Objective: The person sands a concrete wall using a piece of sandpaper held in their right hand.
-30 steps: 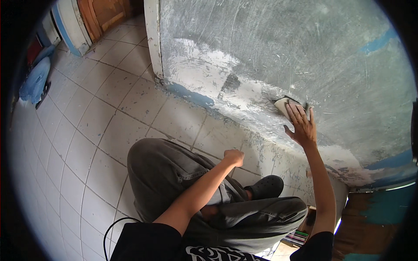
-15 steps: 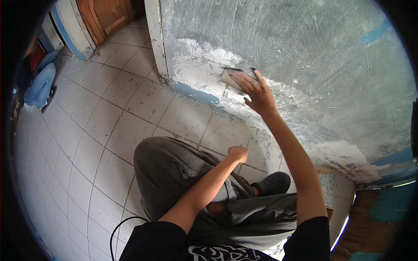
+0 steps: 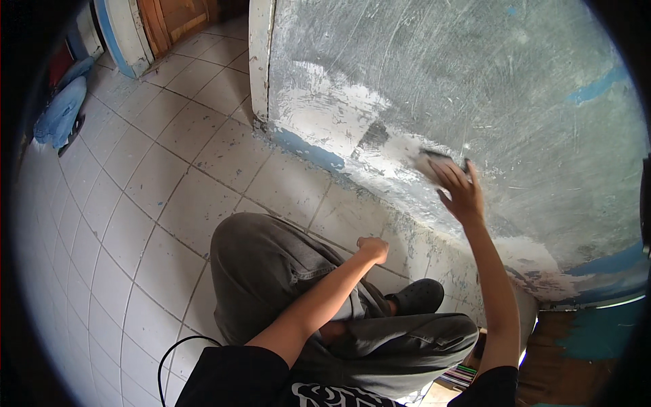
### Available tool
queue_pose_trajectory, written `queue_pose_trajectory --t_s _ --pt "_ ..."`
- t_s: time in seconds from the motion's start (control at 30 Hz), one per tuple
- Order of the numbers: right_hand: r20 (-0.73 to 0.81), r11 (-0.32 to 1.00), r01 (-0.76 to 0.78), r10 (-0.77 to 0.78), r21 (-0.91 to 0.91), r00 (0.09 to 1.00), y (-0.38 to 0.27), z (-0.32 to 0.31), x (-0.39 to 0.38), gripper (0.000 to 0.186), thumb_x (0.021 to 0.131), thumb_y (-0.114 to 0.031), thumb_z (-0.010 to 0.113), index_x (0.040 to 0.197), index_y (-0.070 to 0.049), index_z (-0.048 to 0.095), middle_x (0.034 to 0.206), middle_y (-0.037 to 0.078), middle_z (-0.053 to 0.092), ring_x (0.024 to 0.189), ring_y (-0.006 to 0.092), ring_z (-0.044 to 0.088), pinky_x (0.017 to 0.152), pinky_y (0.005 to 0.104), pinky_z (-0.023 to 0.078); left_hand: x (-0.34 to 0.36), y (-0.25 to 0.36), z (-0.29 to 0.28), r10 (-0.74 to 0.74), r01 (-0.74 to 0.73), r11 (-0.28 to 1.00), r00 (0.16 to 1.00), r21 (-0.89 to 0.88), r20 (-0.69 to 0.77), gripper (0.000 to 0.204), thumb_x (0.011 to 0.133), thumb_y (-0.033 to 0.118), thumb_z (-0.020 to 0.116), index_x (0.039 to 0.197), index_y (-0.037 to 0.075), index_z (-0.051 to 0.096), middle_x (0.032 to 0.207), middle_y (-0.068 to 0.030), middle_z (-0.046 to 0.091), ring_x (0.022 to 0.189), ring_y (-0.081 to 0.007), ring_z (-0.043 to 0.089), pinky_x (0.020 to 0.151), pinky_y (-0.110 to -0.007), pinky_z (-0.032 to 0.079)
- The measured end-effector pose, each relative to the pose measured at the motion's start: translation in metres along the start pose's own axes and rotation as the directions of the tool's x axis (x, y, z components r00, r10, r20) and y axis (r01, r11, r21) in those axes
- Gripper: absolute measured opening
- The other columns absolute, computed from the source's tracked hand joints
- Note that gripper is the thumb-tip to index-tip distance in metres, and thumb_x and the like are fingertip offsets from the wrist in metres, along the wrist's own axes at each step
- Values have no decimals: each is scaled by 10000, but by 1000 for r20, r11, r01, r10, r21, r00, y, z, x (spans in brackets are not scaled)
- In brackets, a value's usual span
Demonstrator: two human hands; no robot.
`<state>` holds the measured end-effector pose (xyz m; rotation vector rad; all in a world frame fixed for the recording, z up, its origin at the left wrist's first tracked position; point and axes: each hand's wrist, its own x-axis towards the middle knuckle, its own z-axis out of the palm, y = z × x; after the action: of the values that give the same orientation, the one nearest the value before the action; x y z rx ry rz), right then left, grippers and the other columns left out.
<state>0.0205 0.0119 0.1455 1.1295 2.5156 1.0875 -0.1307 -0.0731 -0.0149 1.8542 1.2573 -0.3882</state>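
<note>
My right hand (image 3: pixel 464 197) presses a blurred piece of sandpaper (image 3: pixel 428 168), pale on its back with a dark edge, flat against the wall (image 3: pixel 529 102). Its fingers lie over the sheet. Around it the wall is scuffed grey, with a white patch (image 3: pixel 325 102) and a strip of blue paint (image 3: pixel 308 148) low down. My left hand (image 3: pixel 373 249) is closed in a loose fist above my bent legs, away from the wall, and nothing shows in it.
White floor tiles (image 3: pixel 156 197) carry paint flakes along the wall's foot. A white door frame (image 3: pixel 260 61) ends the wall at the left. Blue jeans (image 3: pixel 61 119) show at the far left. A black cable (image 3: pixel 166 353) curves beside me; a brown and teal panel (image 3: pixel 576 346) stands right.
My right hand has slid the sandpaper right and down along the wall, uncovering a dark grey spot in the white patch. My left hand has stayed nearly still. The view has shifted slightly.
</note>
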Motion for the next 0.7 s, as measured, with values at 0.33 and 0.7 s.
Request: queue_pose_trajectory --t_s 0.33,0.7 --pt "-146 969 -28 -9 -245 989 -75 -24 102 647 861 -377 478 1416 -248 170 1436 -124 224 1316 62 200 1129 402 53 3 -11 -1 27 -26 1000 998 5 -59 342 754 111 541 1088 94 614 1114 -110 608 1041 -275 582 807 -396 482" --pt "389 -843 43 292 536 874 -89 -57 -51 439 897 -169 363 1269 61 402 1292 168 464 1216 253 427 1065 316 251 2 -17 3 156 -181 981 950 -71 -270 312 742 115 513 1041 105 602 1032 -137 622 976 -305 590 813 -400 479"
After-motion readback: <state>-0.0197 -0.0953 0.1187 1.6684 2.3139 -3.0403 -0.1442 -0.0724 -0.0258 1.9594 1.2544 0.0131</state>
